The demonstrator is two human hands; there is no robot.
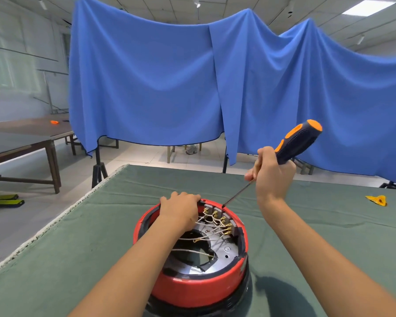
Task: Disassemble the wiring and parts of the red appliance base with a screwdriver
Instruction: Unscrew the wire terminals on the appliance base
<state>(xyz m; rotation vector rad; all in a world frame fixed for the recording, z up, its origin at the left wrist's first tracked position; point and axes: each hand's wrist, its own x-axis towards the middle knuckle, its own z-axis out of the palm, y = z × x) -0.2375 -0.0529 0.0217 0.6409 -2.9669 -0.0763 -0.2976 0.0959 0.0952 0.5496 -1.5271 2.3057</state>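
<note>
A round red plastic appliance base with a black lower band (199, 291) stands open side up on the near middle of a bench covered in dull green cloth (78, 248), its near side close to the bench's near edge. Inside the base lies a shiny metal plate with a large ragged hole (217, 255). Along the far right inner wall runs a curved row of grey terminal blocks with brass connectors (222, 221), and thin pale wires (206, 227) fan from them across the plate.

The left hand (181, 209) rests on the far left rim of the base, fingers curled down over the edge and gripping it. The right hand (272, 177) is raised above the far side of the base, fingers wrapped tight around a screwdriver with a thick black and orange handle (297, 143). The handle tilts up and to the right; the thin dark shaft slants down to the left, and its tip meets the far rim of the base just beside the terminal blocks.

Near the bench's right edge lies a small yellow and red scrap (376, 200). Behind the bench hangs a wide blue cloth (169, 76), and a brown wooden table (32, 133) stands on the left.
</note>
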